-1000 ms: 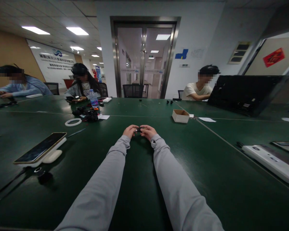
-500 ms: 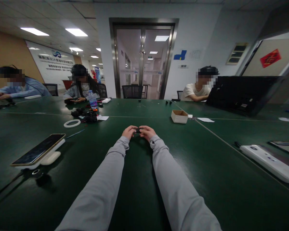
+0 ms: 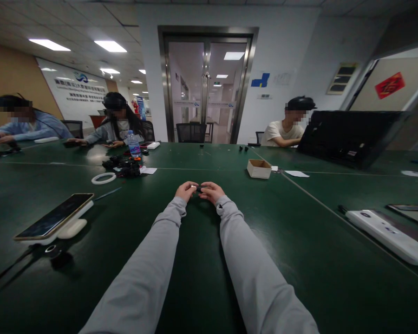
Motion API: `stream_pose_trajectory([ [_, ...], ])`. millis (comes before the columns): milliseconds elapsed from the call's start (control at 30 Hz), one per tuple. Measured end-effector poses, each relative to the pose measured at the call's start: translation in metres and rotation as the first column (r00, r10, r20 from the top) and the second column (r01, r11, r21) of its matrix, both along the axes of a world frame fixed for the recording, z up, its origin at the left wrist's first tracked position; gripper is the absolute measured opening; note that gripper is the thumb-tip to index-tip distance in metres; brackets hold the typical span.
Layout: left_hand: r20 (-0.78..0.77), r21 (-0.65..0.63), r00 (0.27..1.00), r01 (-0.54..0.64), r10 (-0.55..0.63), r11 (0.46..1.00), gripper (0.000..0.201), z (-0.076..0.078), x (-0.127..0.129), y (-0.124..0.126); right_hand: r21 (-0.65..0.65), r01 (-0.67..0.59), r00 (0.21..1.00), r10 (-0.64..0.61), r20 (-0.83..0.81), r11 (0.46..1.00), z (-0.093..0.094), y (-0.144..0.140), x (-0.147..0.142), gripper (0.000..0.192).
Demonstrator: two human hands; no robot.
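Observation:
Both my arms in grey sleeves reach forward over the dark green table (image 3: 202, 260). Between my left hand (image 3: 185, 191) and my right hand (image 3: 212, 192) is a small dark object (image 3: 199, 189) with a pale, shiny end on the left side. The fingertips of each hand are closed on it, left hand at the pale end, right hand at the dark end. It is too small for me to tell its kind. Fingers cover part of it.
To the right stand an open box (image 3: 259, 169), a black monitor (image 3: 348, 137) and a white device (image 3: 386, 234). On the left are a phone (image 3: 57, 215), a white ring (image 3: 103, 178), black gear (image 3: 125, 166) and a water bottle (image 3: 133, 144). Several people sit across the table.
More of the object's pale end now shows at my left fingers; my hands have barely moved. Across the table, the person behind the bottle has stretched one arm to the left, holding something dark.

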State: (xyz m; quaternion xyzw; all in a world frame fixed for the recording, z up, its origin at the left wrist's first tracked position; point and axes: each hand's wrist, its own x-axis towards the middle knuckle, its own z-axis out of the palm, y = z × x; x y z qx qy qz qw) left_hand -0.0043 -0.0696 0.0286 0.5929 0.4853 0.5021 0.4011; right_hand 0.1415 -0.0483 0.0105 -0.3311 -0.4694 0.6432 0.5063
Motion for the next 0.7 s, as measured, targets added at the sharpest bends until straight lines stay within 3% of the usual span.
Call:
stream_pose_trajectory([
  [133,-0.016,0.019,0.999,-0.033,0.034,0.999,0.019,-0.009,-0.002,0.007,0.035,-0.043,0.988,0.037,0.148,0.998,-0.004,0.002,-0.006,0.035],
  [267,-0.131,0.049,0.99,-0.055,0.061,0.997,0.02,-0.024,-0.004,0.018,0.109,-0.044,0.949,0.008,0.314,0.993,-0.007,0.005,-0.009,0.032],
  [433,-0.186,0.073,0.98,-0.06,0.073,0.996,0.025,-0.035,0.0,0.021,0.084,0.019,0.972,-0.038,0.232,0.996,-0.005,0.003,-0.009,0.034],
  [567,-0.227,0.023,0.972,0.064,-0.057,0.998,0.03,-0.025,0.005,0.007,0.065,-0.064,0.965,0.045,0.259,0.996,-0.001,-0.005,-0.004,0.042],
  [700,-0.39,-0.104,0.865,0.299,-0.316,0.948,0.066,0.008,-0.015,-0.026,0.039,-0.089,0.948,0.072,0.311,0.995,0.005,-0.024,0.027,0.051],
])
